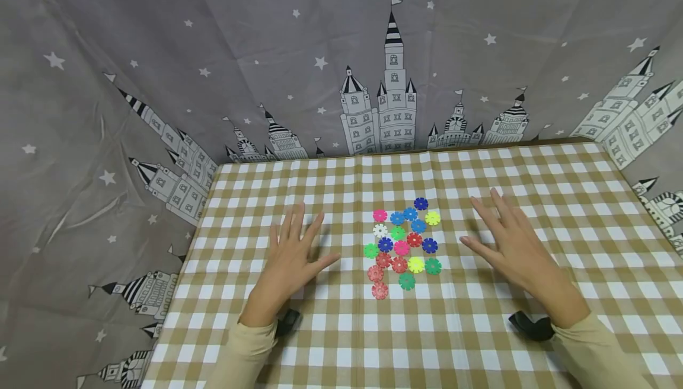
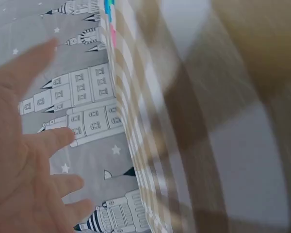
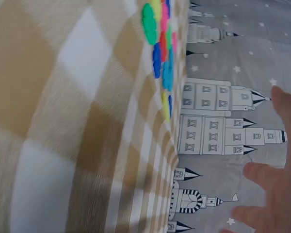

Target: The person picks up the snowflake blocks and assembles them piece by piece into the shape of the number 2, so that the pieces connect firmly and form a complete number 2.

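Several notched plastic discs lie flat in a loose cluster at the middle of the table, among them a white disc, a yellow disc, a pink disc and a green disc. To the left of the cluster my left hand hovers over the cloth with fingers spread, holding nothing. On the other side my right hand is likewise spread, its thumb nearest the discs and touching none of them. Both palms show at the edges of the wrist views.
A brown-and-white checked cloth covers the table. Behind it hangs a grey curtain printed with castles and stars, which also runs down the left and right sides. A dark strap piece sits at the right wrist.
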{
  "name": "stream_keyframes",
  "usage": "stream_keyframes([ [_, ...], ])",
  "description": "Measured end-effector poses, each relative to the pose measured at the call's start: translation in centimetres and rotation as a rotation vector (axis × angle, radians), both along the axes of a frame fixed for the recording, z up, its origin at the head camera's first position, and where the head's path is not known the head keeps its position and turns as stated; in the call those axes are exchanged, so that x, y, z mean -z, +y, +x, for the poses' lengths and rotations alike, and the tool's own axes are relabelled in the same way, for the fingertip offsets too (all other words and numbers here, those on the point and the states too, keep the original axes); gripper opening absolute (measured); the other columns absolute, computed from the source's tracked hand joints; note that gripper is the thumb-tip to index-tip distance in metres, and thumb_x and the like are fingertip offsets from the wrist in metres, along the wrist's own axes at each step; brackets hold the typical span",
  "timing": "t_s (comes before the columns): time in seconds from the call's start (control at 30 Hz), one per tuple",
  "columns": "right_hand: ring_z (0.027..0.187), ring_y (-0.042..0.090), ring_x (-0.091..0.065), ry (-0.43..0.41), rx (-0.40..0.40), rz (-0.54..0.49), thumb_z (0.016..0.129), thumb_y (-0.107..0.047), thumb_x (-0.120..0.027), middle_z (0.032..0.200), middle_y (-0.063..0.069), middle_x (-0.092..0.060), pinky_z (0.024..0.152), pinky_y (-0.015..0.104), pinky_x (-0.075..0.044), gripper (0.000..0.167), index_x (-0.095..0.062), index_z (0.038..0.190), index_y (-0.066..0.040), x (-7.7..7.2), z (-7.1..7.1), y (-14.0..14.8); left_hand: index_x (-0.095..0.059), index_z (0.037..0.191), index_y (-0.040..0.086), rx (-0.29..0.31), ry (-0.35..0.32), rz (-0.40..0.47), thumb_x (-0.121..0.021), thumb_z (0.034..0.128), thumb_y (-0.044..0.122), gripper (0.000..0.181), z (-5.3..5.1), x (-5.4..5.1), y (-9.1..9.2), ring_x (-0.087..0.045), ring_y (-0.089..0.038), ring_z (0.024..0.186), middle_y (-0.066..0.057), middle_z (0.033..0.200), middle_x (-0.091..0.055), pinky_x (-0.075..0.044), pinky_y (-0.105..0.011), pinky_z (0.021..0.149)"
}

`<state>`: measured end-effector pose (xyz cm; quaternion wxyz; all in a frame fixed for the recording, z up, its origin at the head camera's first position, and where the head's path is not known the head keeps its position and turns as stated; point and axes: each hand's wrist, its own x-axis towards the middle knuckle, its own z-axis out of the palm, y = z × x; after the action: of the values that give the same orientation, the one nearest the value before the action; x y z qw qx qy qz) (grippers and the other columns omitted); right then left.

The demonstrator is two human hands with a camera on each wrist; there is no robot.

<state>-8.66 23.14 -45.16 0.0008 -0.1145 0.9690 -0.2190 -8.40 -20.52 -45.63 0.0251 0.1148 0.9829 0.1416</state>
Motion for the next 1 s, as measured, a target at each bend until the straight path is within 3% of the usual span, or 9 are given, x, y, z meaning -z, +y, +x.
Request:
stream_keyframes([
  [0.07,0.15,0.053,-0.03,-0.054,-0.006,-0.081,0.099,-0.056,-0.061,0.167,0.026,-0.028,0.117,0.075,-0.026,0.079,-0.033,0.162,-0.017,-0.1,-0.3,-0.3,-0.03,0.164,0.025,0.023,-0.011,0.054,-0.063,0.0916,0.069,0.09,-0.2,0.0,0.3,-0.012,-0.041,0.161,-0.016,0.174,-0.011,-0.011,-0.071,0.125],
  [0.2,0.126,0.043,-0.063,-0.115,-0.062,-0.254,0.099,-0.042,-0.069,0.149,0.022,-0.057,0.103,0.061,-0.052,0.065,-0.05,0.15,-0.006,0.2,-1.0,-1.2,-0.043,0.158,0.021,0.045,-0.063,0.189,-0.067,0.0937,0.06,0.079,-0.9,0.0,1.5,-0.033,-0.041,0.153,-0.016,0.167,-0.033,-0.03,-0.064,0.123],
  [0.33,0.103,0.027,-0.074,-0.135,-0.17,-0.345,0.095,-0.024,-0.076,0.129,0.017,-0.07,0.088,0.047,-0.062,0.048,-0.063,0.136,-0.002,0.5,-2.2,-2.2,-0.061,0.141,0.012,0.099,-0.1,0.324,-0.076,0.0932,0.044,0.059,-2.0,0.0,3.2,-0.061,-0.028,0.12,-0.01,0.134,-0.062,-0.052,-0.047,0.102],
  [0.43,0.091,0.017,-0.071,-0.177,-0.232,-0.317,0.091,-0.017,-0.081,0.114,0.012,-0.075,0.082,0.038,-0.061,0.04,-0.069,0.126,-0.002,0.5,-3.0,-3.2,-0.07,0.121,0.007,0.164,-0.125,0.402,-0.082,0.0901,0.029,0.04,-3.0,0.3,4.5,-0.061,-0.02,0.091,-0.008,0.107,-0.069,-0.053,-0.033,0.081],
  [0.53,0.081,0.012,-0.064,-0.243,-0.258,-0.272,0.088,-0.013,-0.082,0.098,0.007,-0.074,0.074,0.03,-0.056,0.033,-0.073,0.117,-0.001,0.5,-4.0,-4.2,-0.073,0.107,0.006,0.201,-0.17,0.439,-0.086,0.0859,0.02,0.029,-3.8,0.5,5.8,-0.06,-0.015,0.081,-0.007,0.095,-0.069,-0.05,-0.025,0.072],
  [0.73,0.076,0.011,-0.062,-0.307,-0.271,-0.234,0.083,-0.01,-0.085,0.092,0.008,-0.074,0.068,0.025,-0.052,0.026,-0.074,0.105,0.0,0.9,-5.3,-5.8,-0.073,0.104,0.007,0.213,-0.25,0.422,-0.091,0.0791,0.016,0.032,-4.3,1.4,7.4,-0.058,-0.012,0.075,-0.004,0.092,-0.069,-0.049,-0.021,0.068],
  [1.0,0.073,0.01,-0.059,-0.247,-0.266,-0.152,0.079,-0.017,-0.089,0.085,0.003,-0.072,0.067,0.026,-0.05,0.024,-0.074,0.094,-0.006,1.7,-5.5,-6.3,-0.075,0.099,0.006,0.175,-0.212,0.456,-0.091,0.0783,0.014,0.028,-4.1,2.1,7.9,-0.055,-0.011,0.073,-0.005,0.092,-0.068,-0.048,-0.021,0.066],
])
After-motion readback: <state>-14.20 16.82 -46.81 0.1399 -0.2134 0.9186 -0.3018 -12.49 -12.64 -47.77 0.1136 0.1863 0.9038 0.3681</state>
